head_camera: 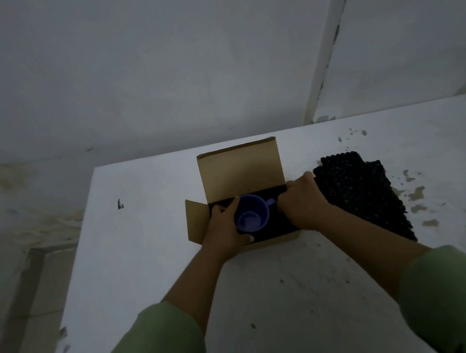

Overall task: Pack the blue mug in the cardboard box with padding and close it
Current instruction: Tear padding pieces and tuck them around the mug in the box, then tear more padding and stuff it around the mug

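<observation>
Two green sleeves enter from the near edge, the forearms converging on an open cardboard box that stands on a white table. The left hand wraps the left side of the blue mug, fingers curled round its far wall and thumb at its near side, so the mug is held upright, mouth up, inside the box. The handle points right and far, toward the right hand. The mug sits over a dark lining on the box floor, probably padding; whether it rests on it or is just above it cannot be told in this dim light.

The right hand lies at the right side of the box, fingers bent down over that edge; it seems to steady the box or press the lining, but what it grips, if anything, cannot be made out.

The far lid flap stands upright and the left side flap is folded outward, keeping the opening free for loading. Black bubble-textured padding sheets lie on the table just right of the box, partly under the right forearm, within reach for covering the mug.

Judged stage: the mug is being seated; top padding and flap closure remain. Stains mark the table at right.
</observation>
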